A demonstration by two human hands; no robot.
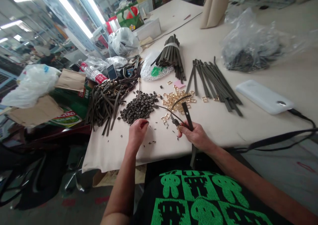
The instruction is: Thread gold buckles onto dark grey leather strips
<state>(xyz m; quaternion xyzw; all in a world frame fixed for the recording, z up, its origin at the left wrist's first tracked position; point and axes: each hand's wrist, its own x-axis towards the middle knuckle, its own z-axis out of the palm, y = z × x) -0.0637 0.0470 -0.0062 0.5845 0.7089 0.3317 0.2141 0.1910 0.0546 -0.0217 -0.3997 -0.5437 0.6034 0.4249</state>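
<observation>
Left hand point(137, 132) at the near edge of a pile of small dark loops point(139, 107); fingers drawn together in a pinch, tips turned away and partly hidden. Whether a loop sits between them, cannot tell. Right hand point(197, 135) to the right of it, fingers closed around a dark strap point(188, 117). Strap stands up above the fist, with its middle covered by the hand and its lower end hanging past the worktop edge against dark clothing. Thin curved strips point(180, 100) also run out from this grip; where they begin is hidden. A small pale-tipped piece beside the thumb is too small to identify.

Gold buckles point(175, 99) lie heaped just beyond the right hand, some strays near it. Contents of the clear plastic bag point(248, 51), far right, dark and blurred by the film.

Worktop point(111, 153): pale covering, tiny dark scraps near the hands. Fanned straps point(218, 85) right of the buckles; a tied bundle point(171, 54) behind. White device point(264, 96) with black cable, right side.

Room: long ceiling lights point(72, 11), upper left; workshop background smeared, details unreadable. Green carton point(72, 114) beside the worktop, left.
</observation>
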